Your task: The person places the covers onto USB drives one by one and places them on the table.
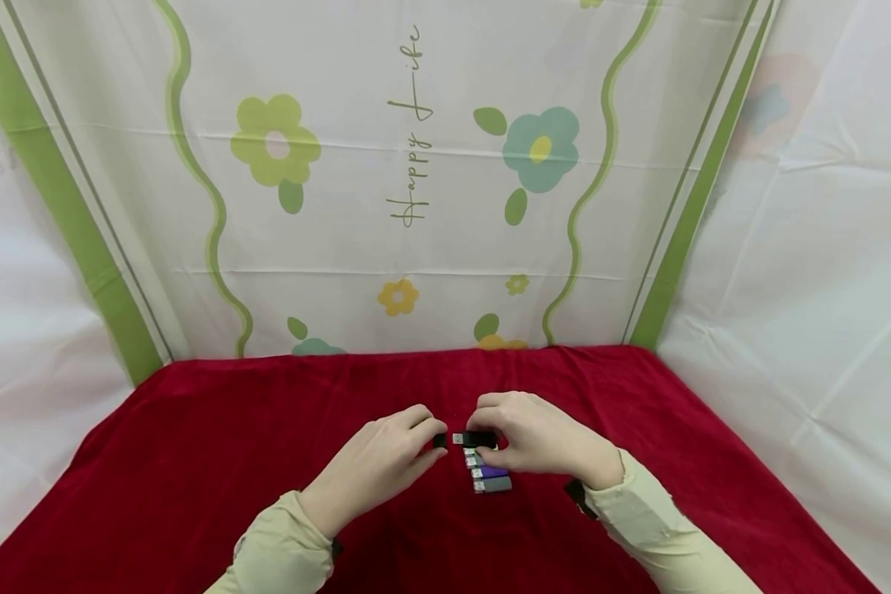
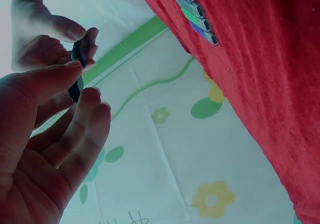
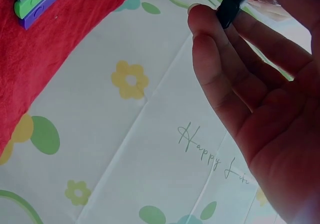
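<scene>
My right hand (image 1: 542, 433) pinches a black USB stick (image 1: 478, 439) between thumb and fingers, its metal plug (image 1: 457, 439) bare and pointing left. Facing that plug, my left hand (image 1: 382, 458) holds a small black cap (image 1: 440, 440) at its fingertips; a narrow gap parts the two in the head view. Under and just in front of the right hand lies a row of several USB sticks, among them a purple one (image 1: 493, 473) and a grey one (image 1: 496, 485). A green stick (image 2: 191, 17) shows plainly in the left wrist view; the right hand partly covers it in the head view.
Dark red cloth (image 1: 215, 462) covers the table. White printed curtain (image 1: 341, 206) with flowers and lettering rises behind its far edge, and white fabric (image 1: 802, 330) hangs at both sides.
</scene>
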The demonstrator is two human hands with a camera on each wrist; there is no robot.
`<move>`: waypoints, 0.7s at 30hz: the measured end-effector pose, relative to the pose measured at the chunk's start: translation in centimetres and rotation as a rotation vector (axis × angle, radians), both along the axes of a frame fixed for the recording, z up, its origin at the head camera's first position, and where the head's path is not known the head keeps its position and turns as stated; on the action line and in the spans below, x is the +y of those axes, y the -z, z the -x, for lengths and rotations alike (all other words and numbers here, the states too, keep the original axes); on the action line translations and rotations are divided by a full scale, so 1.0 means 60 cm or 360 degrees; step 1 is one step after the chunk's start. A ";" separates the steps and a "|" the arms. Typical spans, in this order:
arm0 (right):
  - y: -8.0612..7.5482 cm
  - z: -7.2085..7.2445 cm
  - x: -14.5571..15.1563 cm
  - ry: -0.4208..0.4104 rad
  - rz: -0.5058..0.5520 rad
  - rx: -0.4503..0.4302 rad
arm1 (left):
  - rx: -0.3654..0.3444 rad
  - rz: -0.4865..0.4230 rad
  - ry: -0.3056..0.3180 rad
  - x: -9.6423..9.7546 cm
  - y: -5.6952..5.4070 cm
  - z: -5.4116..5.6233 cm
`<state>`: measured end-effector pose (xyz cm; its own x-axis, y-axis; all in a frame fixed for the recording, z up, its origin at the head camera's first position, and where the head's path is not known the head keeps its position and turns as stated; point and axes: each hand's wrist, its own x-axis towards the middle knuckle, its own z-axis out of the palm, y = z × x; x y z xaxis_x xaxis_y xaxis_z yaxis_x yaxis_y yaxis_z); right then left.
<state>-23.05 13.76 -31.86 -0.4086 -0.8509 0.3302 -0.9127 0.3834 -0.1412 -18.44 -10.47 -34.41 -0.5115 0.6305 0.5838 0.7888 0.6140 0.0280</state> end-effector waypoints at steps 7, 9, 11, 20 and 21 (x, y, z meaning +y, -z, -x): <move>0.001 0.000 -0.001 -0.0008 0.0007 0.0006 | 0.0006 -0.0010 0.0006 0.001 0.001 0.001; 0.002 0.000 -0.002 -0.0011 0.0008 0.0014 | -0.0001 -0.0017 0.0010 0.000 0.001 0.000; 0.003 0.000 -0.002 -0.0016 0.0009 0.0019 | -0.0002 -0.0021 0.0013 0.001 0.001 -0.001; 0.007 0.003 -0.004 -0.0073 0.0051 0.0003 | 0.0018 -0.0026 0.0040 0.003 0.001 -0.002; 0.007 0.003 -0.004 -0.0078 0.0055 0.0004 | 0.0020 -0.0026 0.0038 0.002 0.001 -0.002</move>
